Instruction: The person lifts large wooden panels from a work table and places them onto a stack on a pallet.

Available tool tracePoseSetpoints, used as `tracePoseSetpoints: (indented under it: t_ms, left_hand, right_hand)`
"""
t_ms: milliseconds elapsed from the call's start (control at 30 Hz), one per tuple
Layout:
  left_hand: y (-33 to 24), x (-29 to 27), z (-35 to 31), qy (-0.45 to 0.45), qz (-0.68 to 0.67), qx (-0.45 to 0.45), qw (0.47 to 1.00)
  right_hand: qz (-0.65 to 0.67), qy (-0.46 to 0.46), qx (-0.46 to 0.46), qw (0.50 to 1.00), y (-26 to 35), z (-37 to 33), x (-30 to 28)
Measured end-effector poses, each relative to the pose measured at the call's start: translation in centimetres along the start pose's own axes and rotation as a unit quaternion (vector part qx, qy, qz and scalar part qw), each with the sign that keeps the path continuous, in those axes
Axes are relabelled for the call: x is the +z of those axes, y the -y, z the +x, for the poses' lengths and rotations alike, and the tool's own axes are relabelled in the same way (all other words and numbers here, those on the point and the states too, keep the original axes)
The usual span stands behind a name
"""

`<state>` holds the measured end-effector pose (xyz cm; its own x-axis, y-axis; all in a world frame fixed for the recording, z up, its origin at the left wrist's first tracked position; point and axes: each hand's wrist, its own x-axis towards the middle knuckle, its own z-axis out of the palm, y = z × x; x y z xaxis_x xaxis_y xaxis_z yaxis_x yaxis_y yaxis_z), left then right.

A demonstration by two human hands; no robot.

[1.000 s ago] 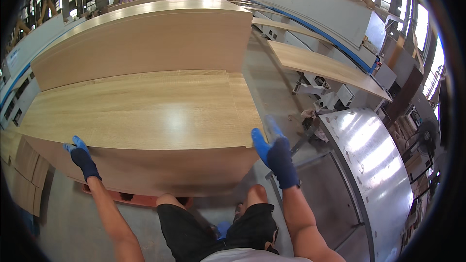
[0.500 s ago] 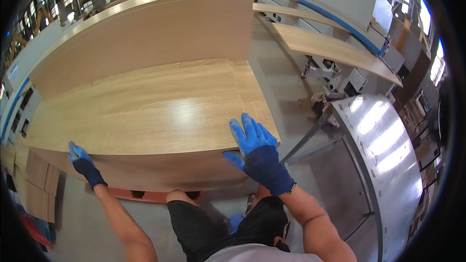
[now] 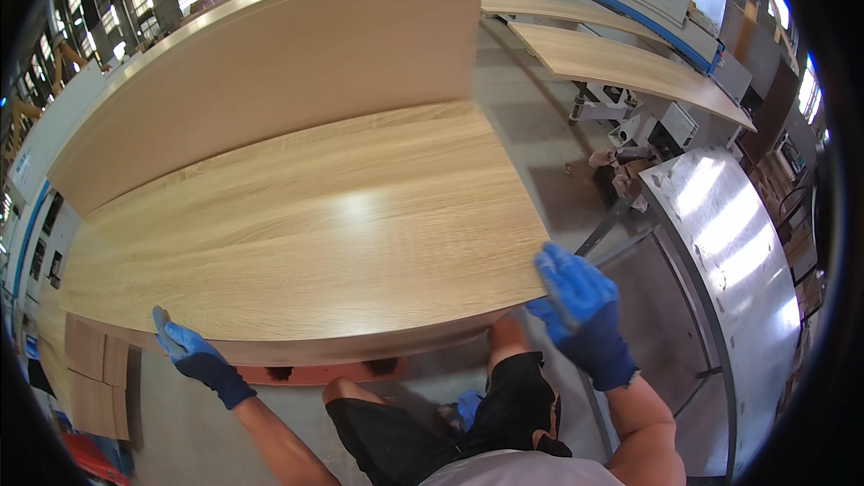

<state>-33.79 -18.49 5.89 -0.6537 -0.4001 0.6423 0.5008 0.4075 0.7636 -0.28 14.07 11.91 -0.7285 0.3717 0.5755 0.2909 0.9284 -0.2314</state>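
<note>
A wide light wood-grain panel (image 3: 324,234) lies flat on top of a stack in front of me. At its front edge on the left is my left hand (image 3: 191,351), in a blue-coated glove, fingers stretched along the edge. My right hand (image 3: 580,301), gloved the same way, rests against the front right corner with its fingers extended and pressed to the side edge. Neither hand wraps around the panel. Behind it rises a taller stack of panels (image 3: 297,63), whose brownish side faces me.
A shiny metal-topped table (image 3: 720,225) curves along my right. Beyond it, more wood-grain boards (image 3: 630,67) lie on a machine with a blue strip (image 3: 621,9). Brown cardboard-like pieces (image 3: 97,378) are stacked at left. A red-orange base (image 3: 319,373) shows under the front.
A strip of board that showed beyond the top panel's right side is now covered. My right hand has moved from the panel's surface to its right corner; my left hand stays at the front edge.
</note>
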Motion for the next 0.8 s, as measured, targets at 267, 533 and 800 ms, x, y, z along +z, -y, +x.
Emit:
tracePoseSetpoints:
  t_ms: [267,533,800]
  left_hand:
    - [-1.5,2.2,-1.4,-0.012,0.028,0.041,0.999]
    - [0.4,2.6,-0.7,-0.028,0.15,0.091,0.984]
    - [1.9,2.1,0.1,-0.025,0.153,0.026,0.988]
  right_hand:
    - [0.174,-0.098,0.169,0.965,-1.2,1.8,2.6]
    - [0.361,-0.032,0.387,0.848,-2.4,2.1,3.6]
    - [0.54,-0.025,0.281,0.793,-4.5,1.9,4.4]
